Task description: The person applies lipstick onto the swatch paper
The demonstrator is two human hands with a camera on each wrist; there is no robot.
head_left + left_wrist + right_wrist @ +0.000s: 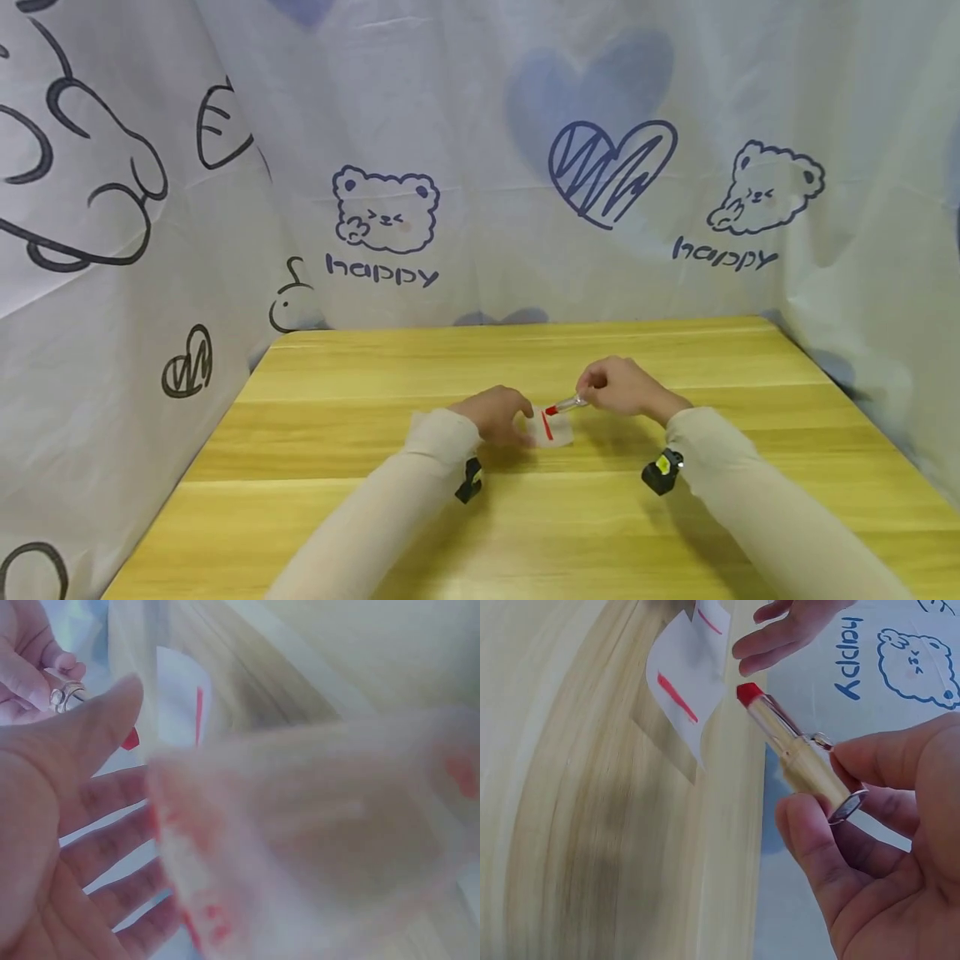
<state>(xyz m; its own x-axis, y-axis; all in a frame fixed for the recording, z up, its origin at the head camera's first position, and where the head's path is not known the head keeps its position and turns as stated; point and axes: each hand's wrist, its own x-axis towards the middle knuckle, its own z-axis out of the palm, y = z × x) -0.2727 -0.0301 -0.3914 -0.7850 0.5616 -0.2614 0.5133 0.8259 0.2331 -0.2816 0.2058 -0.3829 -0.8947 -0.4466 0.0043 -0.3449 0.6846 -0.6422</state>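
Note:
My right hand (621, 386) pinches a lipstick (804, 759) with a clear and gold tube, its red tip pointing at the paper. A small white paper (560, 432) lies at the middle of the table, with a red stroke (676, 697) across it. Beside the paper's left edge is my left hand (491, 413), its thumb and fingers spread and relaxed. The red lipstick tip overlaps the paper near the top of the stroke in the head view. In the left wrist view, a blurred, see-through shape (337, 817) with red spots covers the foreground.
The wooden table (337, 533) reaches back to a white curtain (480, 125) with bear and heart drawings. Another curtain wall (97, 333) stands along the left side. A small black device (662, 472) sits on my right wrist, another (469, 481) on my left.

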